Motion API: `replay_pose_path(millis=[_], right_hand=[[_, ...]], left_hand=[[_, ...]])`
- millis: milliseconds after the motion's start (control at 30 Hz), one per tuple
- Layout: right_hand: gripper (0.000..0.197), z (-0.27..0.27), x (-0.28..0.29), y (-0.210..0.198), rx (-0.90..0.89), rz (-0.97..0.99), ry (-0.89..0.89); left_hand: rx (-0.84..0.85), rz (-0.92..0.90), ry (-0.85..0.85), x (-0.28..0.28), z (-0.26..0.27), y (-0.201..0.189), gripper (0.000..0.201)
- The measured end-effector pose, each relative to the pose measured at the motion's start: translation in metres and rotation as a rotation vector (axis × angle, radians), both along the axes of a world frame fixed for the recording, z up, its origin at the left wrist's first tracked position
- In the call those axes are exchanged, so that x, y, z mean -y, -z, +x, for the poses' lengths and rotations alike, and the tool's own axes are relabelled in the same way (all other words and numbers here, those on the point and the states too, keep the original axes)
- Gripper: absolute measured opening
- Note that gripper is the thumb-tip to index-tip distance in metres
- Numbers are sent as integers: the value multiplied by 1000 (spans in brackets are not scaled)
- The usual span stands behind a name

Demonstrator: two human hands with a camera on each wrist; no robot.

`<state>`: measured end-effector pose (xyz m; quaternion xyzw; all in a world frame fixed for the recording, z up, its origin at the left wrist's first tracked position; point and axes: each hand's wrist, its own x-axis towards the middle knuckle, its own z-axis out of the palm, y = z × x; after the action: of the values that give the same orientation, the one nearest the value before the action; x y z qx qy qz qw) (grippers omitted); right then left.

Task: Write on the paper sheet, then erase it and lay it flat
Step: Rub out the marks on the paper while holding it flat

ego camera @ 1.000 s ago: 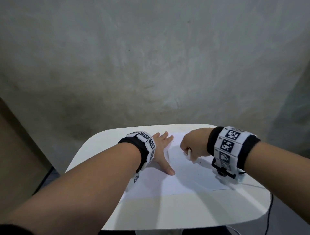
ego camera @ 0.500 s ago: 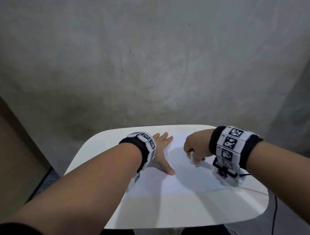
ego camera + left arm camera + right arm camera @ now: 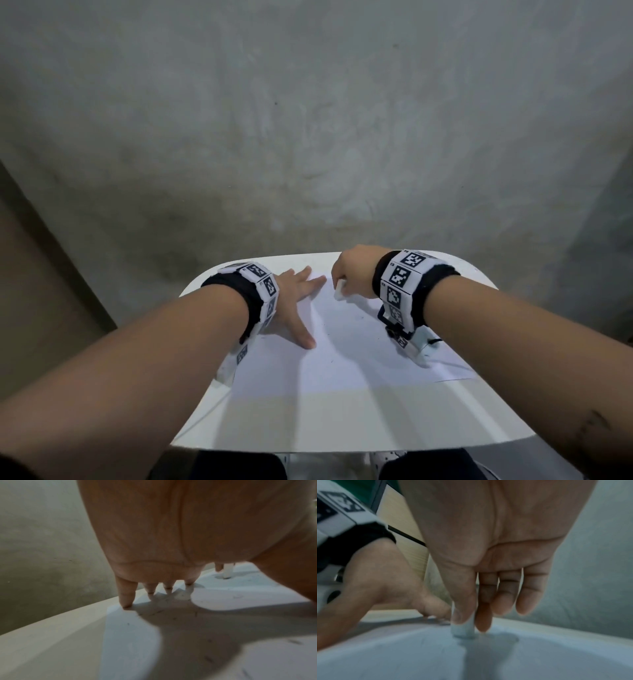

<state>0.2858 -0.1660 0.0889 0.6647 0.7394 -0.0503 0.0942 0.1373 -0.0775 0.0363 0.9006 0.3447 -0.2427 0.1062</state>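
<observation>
A white paper sheet (image 3: 346,349) lies flat on the small white table (image 3: 342,421). My left hand (image 3: 298,294) lies spread on the sheet's left part, its straight fingers (image 3: 126,595) pressing the paper (image 3: 240,599) down. My right hand (image 3: 352,274) hovers over the sheet's far edge and pinches a small white eraser (image 3: 338,293) between thumb and fingers. In the right wrist view the eraser (image 3: 464,630) stands on end with its tip touching the paper (image 3: 402,655). The left wrist view shows the eraser (image 3: 227,570) far off to the right. Faint dark specks dot the sheet.
A grey concrete wall (image 3: 308,137) rises right behind the table. A brown panel (image 3: 30,291) stands at the left. A thin cable (image 3: 435,341) hangs from my right wrist band over the sheet's right side. The table's near strip is bare white.
My right hand has carried the eraser from the sheet's middle toward its far edge. The left hand has stayed flat on the paper in the same spot.
</observation>
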Motion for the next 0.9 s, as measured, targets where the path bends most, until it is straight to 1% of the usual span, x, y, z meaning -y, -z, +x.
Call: replay_pose_path(millis=[67, 133, 267, 333, 367, 400, 433, 500, 533, 567, 667, 800, 867, 900], right_hand=[[11, -5, 2, 5, 3, -39, -7], [8, -5, 12, 5, 74, -103, -40], [17, -1, 39, -1, 110, -245, -53], [5, 3, 38, -7, 70, -365, 4], [3, 3, 31, -10, 39, -405, 31], [2, 0, 23, -12, 20, -404, 41], [2, -6, 15, -12, 22, -346, 44], [8, -18, 7, -7, 29, -114, 47], [11, -23, 4, -3, 14, -32, 57], [12, -25, 4, 1, 7, -16, 63], [4, -20, 15, 8, -2, -122, 51], [6, -7, 35, -4, -1, -378, 48], [3, -13, 28, -12, 10, -428, 53], [4, -20, 22, -13, 31, -408, 39]], left_hand=[[9, -3, 1, 2, -1, 3, 136], [17, -12, 3, 5, -1, 2, 132], [8, -22, 4, 8, -3, -3, 130], [8, -14, 7, 9, -3, -4, 130], [14, -8, 7, 9, -3, -4, 129], [20, -4, 6, 9, -4, -4, 129], [25, 1, 6, 10, -4, -4, 129], [34, 4, 15, 12, -4, -5, 128], [37, 4, 18, 12, -4, -5, 128], [35, 6, 16, 13, -4, -6, 127], [27, -1, -1, 13, -5, -6, 127], [24, -4, 3, 12, -6, -4, 127], [22, 0, 3, 13, -5, -5, 127], [25, -1, 3, 12, -4, -5, 127]])
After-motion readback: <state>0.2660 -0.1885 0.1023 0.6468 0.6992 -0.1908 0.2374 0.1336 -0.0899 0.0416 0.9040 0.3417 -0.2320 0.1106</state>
